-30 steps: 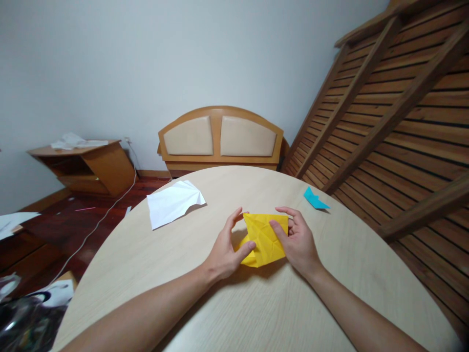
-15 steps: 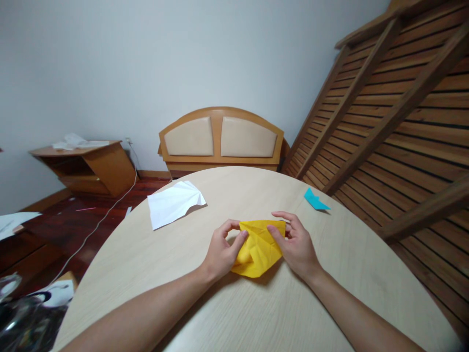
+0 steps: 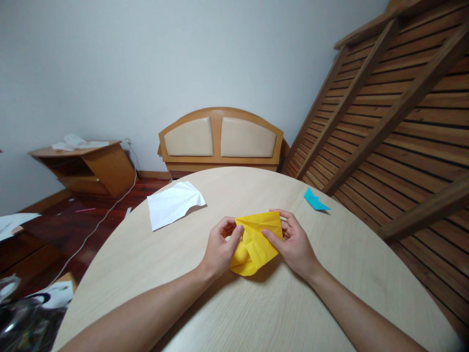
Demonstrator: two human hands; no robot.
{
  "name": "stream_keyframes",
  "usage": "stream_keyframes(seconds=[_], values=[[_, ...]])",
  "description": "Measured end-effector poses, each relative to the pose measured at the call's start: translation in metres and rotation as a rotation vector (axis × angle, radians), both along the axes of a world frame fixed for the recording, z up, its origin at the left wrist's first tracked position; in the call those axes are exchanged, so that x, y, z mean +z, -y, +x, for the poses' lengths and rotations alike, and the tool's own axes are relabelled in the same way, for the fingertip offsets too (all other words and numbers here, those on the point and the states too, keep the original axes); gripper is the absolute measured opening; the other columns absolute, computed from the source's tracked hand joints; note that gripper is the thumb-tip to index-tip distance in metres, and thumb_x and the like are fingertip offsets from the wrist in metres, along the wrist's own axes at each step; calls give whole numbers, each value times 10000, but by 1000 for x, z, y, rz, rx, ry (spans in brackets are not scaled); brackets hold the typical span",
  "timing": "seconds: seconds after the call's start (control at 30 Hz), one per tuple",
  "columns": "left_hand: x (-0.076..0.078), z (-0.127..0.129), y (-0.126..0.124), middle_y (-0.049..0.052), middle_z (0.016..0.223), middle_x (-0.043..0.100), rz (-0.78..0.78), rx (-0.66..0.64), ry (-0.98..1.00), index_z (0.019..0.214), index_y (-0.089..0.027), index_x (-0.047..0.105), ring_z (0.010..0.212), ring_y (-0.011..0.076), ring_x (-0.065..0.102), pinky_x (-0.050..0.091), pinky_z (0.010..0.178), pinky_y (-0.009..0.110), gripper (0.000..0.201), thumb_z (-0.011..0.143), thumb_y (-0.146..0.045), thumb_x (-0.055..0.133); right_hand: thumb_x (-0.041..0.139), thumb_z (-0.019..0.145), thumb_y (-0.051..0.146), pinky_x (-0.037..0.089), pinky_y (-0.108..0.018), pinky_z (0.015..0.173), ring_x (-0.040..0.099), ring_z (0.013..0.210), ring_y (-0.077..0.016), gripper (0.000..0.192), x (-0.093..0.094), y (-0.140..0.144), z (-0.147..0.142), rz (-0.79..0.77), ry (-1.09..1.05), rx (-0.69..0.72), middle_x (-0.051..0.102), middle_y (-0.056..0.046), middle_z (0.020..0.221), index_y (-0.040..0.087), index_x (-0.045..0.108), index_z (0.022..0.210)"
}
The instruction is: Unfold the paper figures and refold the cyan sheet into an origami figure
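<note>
Clearly light and easily creased, the yellow paper (image 3: 256, 242) is pinched at its left and right edges by the left hand (image 3: 219, 249) and right hand (image 3: 295, 244), both grips closed on it above the bench (image 3: 256, 303).

1. The light is soft, even and fairly bright, with no glare on the round table (image 3: 278, 313).
2. Shadows are faint: a small dark patch lies on the table just under the yellow paper (image 3: 256, 242).
3. Focus is sharp at the table's middle.
4. Strong wide-angle distortion bends the table's rim and the wooden slats (image 3: 403, 122) to its right.
5. The floor left of the table is dimmer.
</note>
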State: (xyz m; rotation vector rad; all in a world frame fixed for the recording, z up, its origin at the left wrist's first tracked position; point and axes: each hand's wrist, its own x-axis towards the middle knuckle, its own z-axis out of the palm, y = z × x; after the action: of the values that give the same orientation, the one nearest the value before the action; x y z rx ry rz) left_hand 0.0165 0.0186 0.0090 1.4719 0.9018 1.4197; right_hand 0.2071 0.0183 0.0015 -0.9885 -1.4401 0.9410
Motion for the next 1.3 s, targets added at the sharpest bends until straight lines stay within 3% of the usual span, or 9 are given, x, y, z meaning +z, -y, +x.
stream_keyframes(seconds=[0.2,0.4,0.57,0.8,1.3], values=[[24,2,5,23,705,668,-39,-108,71,807,-168,623,636,150,639,549,610,268,373,839,-533,692,798,741,509,643,-344,625,768,749,-262,632,24,7,2,-22,-122,-62,779,-107,969,249,439,1191],[40,3,8,-6,649,628,-60,-159,104,827,-147,632,544,112,608,549,528,227,381,819,-517,724,831,719,473,640,-338,660,771,794,-270,666,40,12,5,-63,-195,-28,782,-108,968,246,431,1200],[38,1,5,2,671,656,-94,-109,72,853,-135,641,526,92,615,506,491,181,345,832,-471,719,863,703,372,629,-315,726,764,879,-251,630,41,11,7,-99,-177,52,776,-87,1038,257,479,1188],[37,-1,1,15,648,667,-122,-53,-22,769,-142,611,505,102,624,433,444,170,332,839,-457,689,830,762,334,623,-315,774,761,888,-230,415,36,8,12,-156,-133,147,774,-82,1037,224,599,1088],[33,-1,-4,23,645,660,-147,-14,-80,779,-144,614,528,118,625,426,437,182,290,831,-426,656,799,799,385,615,-312,760,762,832,-218,356,32,5,14,-250,-176,192,778,-91,1032,195,646,1058]])
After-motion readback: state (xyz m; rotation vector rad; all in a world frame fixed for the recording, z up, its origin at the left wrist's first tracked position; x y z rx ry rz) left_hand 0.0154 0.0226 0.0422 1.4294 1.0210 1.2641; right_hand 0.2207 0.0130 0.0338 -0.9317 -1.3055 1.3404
